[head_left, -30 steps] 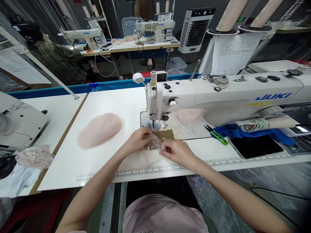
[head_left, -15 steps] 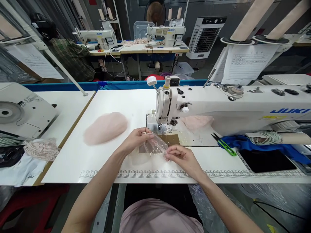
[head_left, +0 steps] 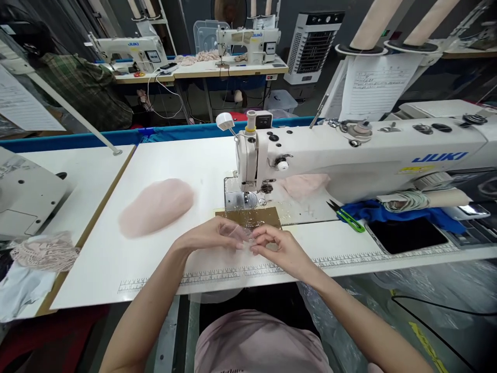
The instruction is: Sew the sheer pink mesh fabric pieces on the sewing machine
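Observation:
Between both hands is a sheer, pale pink piece of fabric (head_left: 233, 229), thin enough to look almost see-through. My left hand (head_left: 217, 234) pinches it from the left, and my right hand (head_left: 274, 246) grips its other end with thumb and fingers. The fingertips nearly meet in front of the sewing machine (head_left: 248, 160). Just beyond them a brown plate (head_left: 267, 216) lies before the needle area. On the white table to the left rests a pile of sheer pink fabric (head_left: 157, 207). More pink fabric (head_left: 305, 185) sits under the machine arm.
Green thread snips (head_left: 351, 220), a dark phone (head_left: 406, 235) and blue cloth (head_left: 373, 211) lie to the right. A printed ruler (head_left: 233, 276) runs along the table's front edge. Left stands another machine (head_left: 29, 191) with lace (head_left: 46, 253). Behind, a person in a plaid shirt (head_left: 83, 90) sits.
My hands have drawn closer together and a little nearer the table's front edge, with the sheer fabric bunched between them. The whole view has shifted and tilted slightly.

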Demonstrator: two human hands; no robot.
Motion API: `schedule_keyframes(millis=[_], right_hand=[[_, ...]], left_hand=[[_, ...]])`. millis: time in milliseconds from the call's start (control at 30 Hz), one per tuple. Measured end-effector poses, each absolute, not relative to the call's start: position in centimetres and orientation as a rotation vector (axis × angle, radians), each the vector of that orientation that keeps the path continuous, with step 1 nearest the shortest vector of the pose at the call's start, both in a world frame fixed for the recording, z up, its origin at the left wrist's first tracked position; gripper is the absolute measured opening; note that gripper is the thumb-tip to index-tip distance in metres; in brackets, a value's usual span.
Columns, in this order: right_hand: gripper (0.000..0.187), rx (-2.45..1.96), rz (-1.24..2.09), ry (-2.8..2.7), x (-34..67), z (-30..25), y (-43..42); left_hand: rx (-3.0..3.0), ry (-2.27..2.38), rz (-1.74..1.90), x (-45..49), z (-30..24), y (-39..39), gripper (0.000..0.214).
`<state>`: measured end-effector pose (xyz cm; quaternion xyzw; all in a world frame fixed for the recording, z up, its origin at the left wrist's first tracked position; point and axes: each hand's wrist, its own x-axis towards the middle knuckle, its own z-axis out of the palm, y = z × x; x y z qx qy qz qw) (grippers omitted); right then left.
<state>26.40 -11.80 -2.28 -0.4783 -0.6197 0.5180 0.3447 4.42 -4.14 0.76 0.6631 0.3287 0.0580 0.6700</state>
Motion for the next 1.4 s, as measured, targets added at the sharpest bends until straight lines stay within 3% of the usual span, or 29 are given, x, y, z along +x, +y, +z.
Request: schedule_keyframes(millis=[400,667,933,1100,1400], right_hand=[[0.016,-1.26,1.005,-1.3,27.5,-1.9,-11.2],[0.013,-1.145,0.722,-1.744,26.1,-1.8,-11.6],[0.015,-1.145,0.031,-2.033,25.6,-2.6,-11.3],[0.016,-1.132,-0.211,-2.151,25.4,-2.1,-11.3],[0.014,-1.279,0.051,-1.908,25.8,-2.5,-10.6]], left_hand=[[1.391,0.887,0.257,4.8,0.2,-4.3,0.028],[1.387,0.896,0.265,4.8,0.2,-4.2,0.027],[1.333,0.906,0.253,4.6,-0.6,-4.0,0.032],[1.306,0.887,0.247,4.9,-0.4,-4.1,0.032],[1.32,0.883,0.246,4.8,-0.4,-4.0,0.036]])
